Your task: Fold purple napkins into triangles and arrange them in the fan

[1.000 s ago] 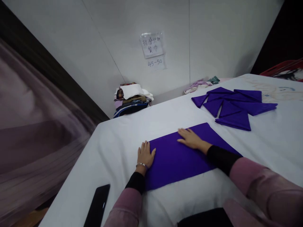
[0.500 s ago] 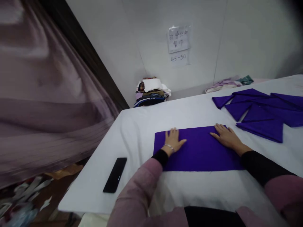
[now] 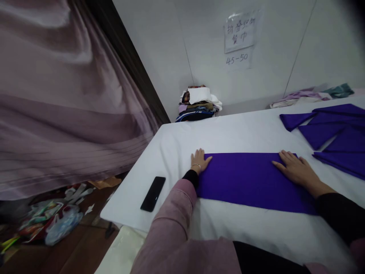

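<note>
A purple cloth (image 3: 245, 179), folded into a long rectangle, lies flat on the white-covered table (image 3: 228, 133). My left hand (image 3: 200, 160) rests open at the cloth's left end, its fingers spread near the far corner and a bracelet at the wrist. At the right end, my right hand (image 3: 295, 167) lies flat and open on the cloth, fingertips by the far edge. My forearms cover part of the near corners. Farther right sit several purple cloths folded into triangles (image 3: 342, 129), partly overlapping and cut off by the frame.
A black phone (image 3: 153, 194) lies on the table to the left. Behind the table stands a stack of folded clothes (image 3: 198, 104), with more fabric (image 3: 308, 96) to the right. A pinkish curtain (image 3: 57, 114) hangs at left, above plastic bags (image 3: 64, 224) on the floor.
My left hand has slid outward to the cloth's left end. My right hand stays flat near the right end. The view has turned left, so most things appear farther right.
</note>
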Tool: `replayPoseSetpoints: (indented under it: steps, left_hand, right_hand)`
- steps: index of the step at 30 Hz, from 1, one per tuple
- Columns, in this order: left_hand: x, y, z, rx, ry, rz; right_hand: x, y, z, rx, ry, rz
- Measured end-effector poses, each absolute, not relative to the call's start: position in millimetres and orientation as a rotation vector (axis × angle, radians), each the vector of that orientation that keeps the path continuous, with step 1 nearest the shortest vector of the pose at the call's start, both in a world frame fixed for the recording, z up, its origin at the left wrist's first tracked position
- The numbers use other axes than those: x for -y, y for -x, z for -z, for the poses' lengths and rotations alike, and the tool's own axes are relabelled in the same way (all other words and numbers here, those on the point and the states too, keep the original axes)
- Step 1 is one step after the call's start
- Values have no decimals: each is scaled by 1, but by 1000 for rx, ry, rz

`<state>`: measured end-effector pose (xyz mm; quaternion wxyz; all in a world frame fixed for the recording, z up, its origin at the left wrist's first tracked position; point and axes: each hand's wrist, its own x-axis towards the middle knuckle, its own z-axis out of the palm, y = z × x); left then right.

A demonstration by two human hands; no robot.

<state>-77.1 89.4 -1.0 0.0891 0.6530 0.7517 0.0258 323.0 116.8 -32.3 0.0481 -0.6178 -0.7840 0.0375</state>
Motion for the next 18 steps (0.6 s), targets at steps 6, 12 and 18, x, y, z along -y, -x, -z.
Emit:
replayPoseSetpoints:
  steps: [6, 12, 18]
  left_hand:
    - [-65, 133, -16, -2510, -1635, -195]
    - [-8, 120, -26, -2416, -1635, -334]
    - [58, 100, -27, -2387, -1552, -393]
  right_hand:
    - [-116, -323, 28, 2383, 1870, -152]
    - [-119, -327, 14, 2309, 1856, -271]
    - [-54, -280, 9, 2550, 1454, -420]
